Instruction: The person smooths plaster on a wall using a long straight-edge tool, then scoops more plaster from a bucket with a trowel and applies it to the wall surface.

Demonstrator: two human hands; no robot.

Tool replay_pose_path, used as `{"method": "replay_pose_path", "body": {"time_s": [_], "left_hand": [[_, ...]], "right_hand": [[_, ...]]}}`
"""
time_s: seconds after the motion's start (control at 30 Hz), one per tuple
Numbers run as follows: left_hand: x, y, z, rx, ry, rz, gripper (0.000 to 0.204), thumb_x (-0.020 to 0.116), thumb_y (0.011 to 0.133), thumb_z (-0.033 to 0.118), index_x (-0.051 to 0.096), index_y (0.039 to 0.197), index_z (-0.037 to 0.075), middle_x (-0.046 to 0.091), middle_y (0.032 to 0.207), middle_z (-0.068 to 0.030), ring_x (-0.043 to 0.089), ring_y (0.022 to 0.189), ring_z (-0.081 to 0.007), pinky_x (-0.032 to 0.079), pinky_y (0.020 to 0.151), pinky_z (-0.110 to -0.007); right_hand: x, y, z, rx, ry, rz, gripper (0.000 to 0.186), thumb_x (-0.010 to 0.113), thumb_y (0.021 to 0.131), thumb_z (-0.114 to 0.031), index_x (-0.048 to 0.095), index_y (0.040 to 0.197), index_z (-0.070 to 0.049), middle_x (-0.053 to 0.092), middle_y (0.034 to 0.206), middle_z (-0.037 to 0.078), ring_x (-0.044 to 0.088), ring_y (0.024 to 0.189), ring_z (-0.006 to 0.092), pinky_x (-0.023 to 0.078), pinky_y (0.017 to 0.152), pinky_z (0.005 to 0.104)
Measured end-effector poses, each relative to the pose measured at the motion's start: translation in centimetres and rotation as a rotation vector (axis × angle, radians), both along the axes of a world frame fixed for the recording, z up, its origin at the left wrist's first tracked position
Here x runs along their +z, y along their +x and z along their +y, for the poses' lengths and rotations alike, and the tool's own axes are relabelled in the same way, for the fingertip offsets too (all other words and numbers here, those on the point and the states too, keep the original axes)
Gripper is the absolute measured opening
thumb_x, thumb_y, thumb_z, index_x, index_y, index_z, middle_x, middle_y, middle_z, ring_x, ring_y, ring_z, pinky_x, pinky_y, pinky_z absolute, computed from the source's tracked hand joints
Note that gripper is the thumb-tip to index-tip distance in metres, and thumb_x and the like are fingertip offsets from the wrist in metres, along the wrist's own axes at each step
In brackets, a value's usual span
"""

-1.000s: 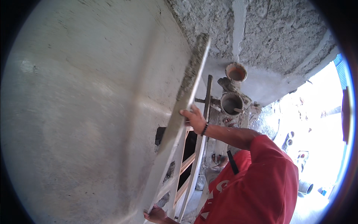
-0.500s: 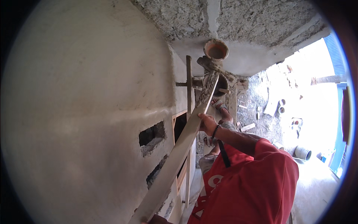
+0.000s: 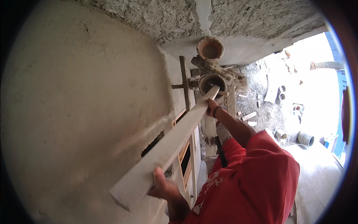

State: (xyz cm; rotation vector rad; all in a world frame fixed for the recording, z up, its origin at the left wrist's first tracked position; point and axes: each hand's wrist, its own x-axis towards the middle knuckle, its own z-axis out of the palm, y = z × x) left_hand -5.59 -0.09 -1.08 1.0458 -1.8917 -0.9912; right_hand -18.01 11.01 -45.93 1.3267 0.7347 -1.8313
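A long, pale straightedge board (image 3: 175, 138) slants across the view in both of my hands. My left hand (image 3: 165, 186) is closed round its near end, thumb on the upper face. Farther along, my right hand (image 3: 212, 107), with a dark bracelet at the wrist, grips the board's edge close to the far end. That far end lies over a mud-stained bucket (image 3: 201, 83); whether it touches the rim I cannot tell. A stick or handle (image 3: 223, 93) crosses the bucket's right side.
Smooth plastered wall (image 3: 85, 104) fills the left, with a dark hole (image 3: 153, 143) and wooden frames (image 3: 183, 153) beside the board. Behind the bucket are rough timbers (image 3: 210, 66) and an orange-brown basin (image 3: 210, 48). Rubble and pipe pieces (image 3: 305, 138) lie at right.
The board has swung up and its near end, with my left hand, has come into fuller view. Its far end is now over the bucket. Mortar along that end is no longer seen.
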Motion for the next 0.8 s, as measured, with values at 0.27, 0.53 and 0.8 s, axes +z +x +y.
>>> {"method": "replay_pose_path", "body": {"time_s": [0.27,0.53,0.8], "left_hand": [[4.7,11.4,-4.8,0.019,0.141,0.281,0.067,0.057,0.081,0.017,0.028,0.137,-0.006,0.037,0.137,-0.0191,0.042,0.123,-0.0311,0.037,0.103,-0.043],[-5.0,21.4,-9.3,0.371,0.481,0.624,0.068,0.061,0.08,0.025,0.033,0.135,-0.003,0.039,0.135,-0.0165,0.04,0.125,-0.03,0.033,0.107,-0.042],[-10.7,15.2,-12.5,0.57,0.505,0.475,0.07,0.065,0.081,0.034,0.035,0.134,0.001,0.044,0.132,-0.0154,0.045,0.121,-0.0269,0.042,0.099,-0.04]], "right_hand": [[9.7,3.8,0.9,0.013,-0.326,0.031,0.039,0.046,0.089,-0.029,0.049,0.119,-0.003,0.061,0.111,0.015,0.063,0.099,0.0309,0.054,0.081,0.0479],[0.4,-0.8,-12.3,0.116,-0.155,0.374,0.038,0.053,0.089,-0.038,0.054,0.112,-0.007,0.064,0.1,0.015,0.065,0.086,0.0296,0.055,0.074,0.0471],[-9.2,-7.2,-26.6,0.324,-0.08,0.35,0.041,0.054,0.088,-0.037,0.056,0.113,-0.004,0.063,0.107,0.014,0.063,0.097,0.0306,0.053,0.081,0.0522]]}}
